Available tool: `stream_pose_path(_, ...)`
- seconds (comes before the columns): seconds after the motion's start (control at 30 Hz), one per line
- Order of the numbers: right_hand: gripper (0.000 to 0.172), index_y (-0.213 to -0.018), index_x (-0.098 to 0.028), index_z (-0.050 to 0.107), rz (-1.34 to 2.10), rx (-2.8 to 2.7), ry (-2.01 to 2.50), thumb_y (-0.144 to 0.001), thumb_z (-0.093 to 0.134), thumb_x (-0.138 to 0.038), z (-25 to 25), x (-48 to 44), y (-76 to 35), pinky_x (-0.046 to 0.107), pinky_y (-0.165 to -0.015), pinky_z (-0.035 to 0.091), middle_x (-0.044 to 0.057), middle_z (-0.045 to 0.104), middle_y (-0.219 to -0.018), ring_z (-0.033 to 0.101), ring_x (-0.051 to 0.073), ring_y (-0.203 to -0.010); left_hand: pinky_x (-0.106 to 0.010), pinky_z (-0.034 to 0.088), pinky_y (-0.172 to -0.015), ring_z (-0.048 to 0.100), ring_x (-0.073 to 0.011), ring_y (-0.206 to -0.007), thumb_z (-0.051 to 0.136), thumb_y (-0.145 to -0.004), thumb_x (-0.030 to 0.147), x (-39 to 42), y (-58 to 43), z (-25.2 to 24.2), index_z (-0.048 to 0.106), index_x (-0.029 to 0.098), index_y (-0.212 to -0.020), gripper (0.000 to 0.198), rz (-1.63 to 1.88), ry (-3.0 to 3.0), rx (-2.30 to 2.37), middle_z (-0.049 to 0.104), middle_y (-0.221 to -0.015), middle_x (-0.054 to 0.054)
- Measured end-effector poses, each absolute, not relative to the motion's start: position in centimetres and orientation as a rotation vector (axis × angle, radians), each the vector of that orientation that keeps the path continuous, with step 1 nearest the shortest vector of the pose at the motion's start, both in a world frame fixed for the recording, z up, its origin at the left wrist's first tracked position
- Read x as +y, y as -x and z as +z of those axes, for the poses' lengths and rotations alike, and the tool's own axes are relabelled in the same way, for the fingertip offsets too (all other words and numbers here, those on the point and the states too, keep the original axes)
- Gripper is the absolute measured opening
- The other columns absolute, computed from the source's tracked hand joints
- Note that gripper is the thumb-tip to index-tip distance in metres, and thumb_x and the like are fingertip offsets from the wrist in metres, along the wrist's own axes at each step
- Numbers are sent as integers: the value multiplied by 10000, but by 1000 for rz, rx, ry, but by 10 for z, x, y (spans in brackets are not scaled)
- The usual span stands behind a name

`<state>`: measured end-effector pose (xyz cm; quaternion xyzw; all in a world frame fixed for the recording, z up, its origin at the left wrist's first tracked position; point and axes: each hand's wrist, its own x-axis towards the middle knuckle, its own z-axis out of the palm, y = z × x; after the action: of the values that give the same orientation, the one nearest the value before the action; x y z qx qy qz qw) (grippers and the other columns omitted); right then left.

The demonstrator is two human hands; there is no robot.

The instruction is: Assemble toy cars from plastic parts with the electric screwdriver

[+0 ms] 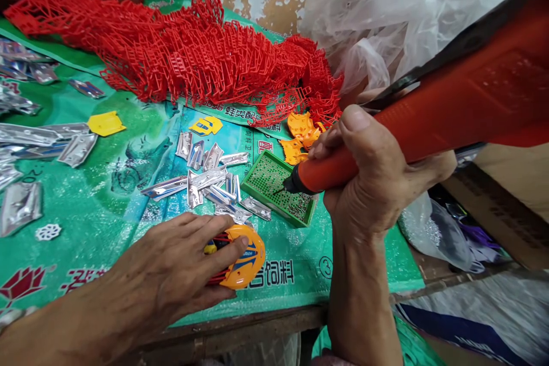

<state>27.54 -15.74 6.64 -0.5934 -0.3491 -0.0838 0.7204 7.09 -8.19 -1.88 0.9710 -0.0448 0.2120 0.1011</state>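
My left hand (pixel 189 257) is closed over a toy car (pixel 243 257) with an orange front and red and yellow parts, resting on the green sheet. In my right hand (pixel 373 166) is a red and black electric screwdriver (pixel 446 91), its fingers wrapped round the front of the body. The screwdriver's tip points down into a green screw tray (pixel 261 197) with rows of small holes. Loose screws (pixel 300 205) lie in the tray's near right corner. Silvery plastic parts (pixel 208 177) are scattered between the tray and my left hand.
A long heap of red plastic frames (pixel 184 51) runs across the back. Orange shells (pixel 300 134) lie behind the tray, yellow pieces (pixel 107 123) further left. More silvery parts (pixel 26 137) sit at the left. Clear plastic bags (pixel 364 6) bulge at the back right, near a cardboard box (pixel 493 211).
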Motion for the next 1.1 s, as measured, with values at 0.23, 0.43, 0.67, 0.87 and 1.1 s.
stream_pose_path(0.23, 292, -544, -273, 600, -184, -798, 1314, -755, 802, -284, 67, -157, -273, 331, -379, 469, -68, 548, -501, 554, 154, -404, -364, 530, -780, 655, -242, -968, 341, -1073, 317, -82, -70, -20, 504, 231, -1244, 251, 614, -2852, -124, 637, -1194, -99)
stream_pose_path(0.43, 222, -628, -290, 635, -179, -764, 1344, -723, 831, -333, 68, -157, -273, 359, -379, 462, -53, 568, -506, 557, 183, -424, -401, 528, -859, 639, -252, -1079, 231, -1105, 351, -86, -66, -18, 497, 253, -1270, 329, 547, -2832, -55, 638, -1229, -88)
stream_pose_path(0.67, 168, -707, -294, 636, -234, -790, 1309, -788, 782, -282, 63, -156, -272, 308, -402, 468, -87, 573, -559, 566, 144, -436, -395, 544, -787, 668, -258, -975, 334, -1082, 339, -84, -69, -18, 492, 243, -1262, 258, 547, -2858, -89, 650, -1178, -100)
stream_pose_path(0.87, 135, -711, -248, 678, -227, -752, 1193, -732, 803, -201, 70, -152, -271, 305, -363, 457, -56, 604, -606, 563, 140, -424, -383, 544, -824, 659, -257, -1050, 409, -1069, 365, -83, -67, -19, 479, 239, -1308, 279, 451, -2828, -103, 642, -1254, -117)
stream_pose_path(1.1, 107, -624, -244, 679, -145, -646, 1205, -727, 690, -218, 106, -158, -248, 309, -379, 427, -47, 508, -559, 474, 112, -445, -359, 533, -750, 673, -237, -896, 535, -1015, 484, -82, -71, -11, 529, 182, -1176, 342, 392, -2710, -57, 682, -1087, -78)
